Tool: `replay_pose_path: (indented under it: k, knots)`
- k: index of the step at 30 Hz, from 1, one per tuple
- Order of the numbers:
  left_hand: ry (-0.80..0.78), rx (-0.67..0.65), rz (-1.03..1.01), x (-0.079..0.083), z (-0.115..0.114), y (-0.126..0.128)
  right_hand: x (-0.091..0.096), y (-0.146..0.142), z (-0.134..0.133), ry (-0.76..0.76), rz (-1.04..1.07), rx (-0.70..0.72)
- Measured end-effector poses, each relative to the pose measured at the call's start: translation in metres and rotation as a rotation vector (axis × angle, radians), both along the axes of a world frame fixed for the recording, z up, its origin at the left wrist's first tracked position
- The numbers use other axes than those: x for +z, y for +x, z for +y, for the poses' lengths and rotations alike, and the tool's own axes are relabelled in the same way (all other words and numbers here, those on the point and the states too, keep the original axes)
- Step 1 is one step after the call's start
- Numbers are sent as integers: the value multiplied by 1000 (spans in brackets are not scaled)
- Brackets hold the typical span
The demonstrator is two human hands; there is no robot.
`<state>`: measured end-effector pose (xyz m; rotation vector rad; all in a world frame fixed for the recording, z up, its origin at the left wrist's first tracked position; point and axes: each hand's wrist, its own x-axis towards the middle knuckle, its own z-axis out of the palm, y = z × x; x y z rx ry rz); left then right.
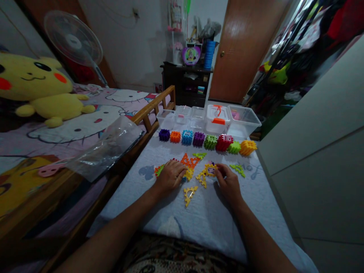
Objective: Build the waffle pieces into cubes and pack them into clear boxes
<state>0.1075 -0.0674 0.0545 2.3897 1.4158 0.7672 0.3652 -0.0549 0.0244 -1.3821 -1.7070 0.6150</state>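
My right hand (229, 182) pinches the edge of a yellow square interlocking tile (211, 170) between thumb and fingers. Just left of that tile lies a yellow triangular tile (201, 179). My left hand (171, 175) is curled over a small pile, its fingertips closed on a yellow toothed tile (189, 174); part of the pile is hidden beneath it. Orange triangular tiles (194, 162) lie beyond the fingers, and red and green ones show by the knuckles. Nearer to me is another yellow triangle (189, 194). A light green triangle (238, 170) lies right of my right hand.
Across the table (199, 227) runs a row of tile stacks sorted by colour, including a red stack (224, 142) and a yellow-orange stack (248, 147). Behind stand clear plastic boxes (244, 119) and a lidded box (217, 118). A wooden bed rail (136, 121) borders the left.
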Motion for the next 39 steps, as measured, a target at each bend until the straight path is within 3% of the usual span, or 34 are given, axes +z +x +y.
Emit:
replay_pose_path:
  k: [3, 6, 10, 17, 26, 31, 39]
  knots:
    - [-23, 32, -23, 1, 2, 9, -7, 7, 5, -38, -63, -66]
    - [-48, 69, -63, 0, 6, 15, -11, 11, 8, 43, -204, -86]
    - [-41, 110, -59, -7, 10, 11, -11, 16, 8, 127, -320, 26]
    - [-28, 64, 101, -17, 6, -5, -11, 19, 6, 53, -442, 144]
    - [-45, 62, 164, -10, 11, 5, -12, 19, 7, 44, -433, 126]
    - [-4, 49, 104, -3, 13, 12, -5, 23, 10, 64, -299, 102]
    - [-19, -125, 21, -4, 0, 70, 2, 28, 12, 65, -120, 72]
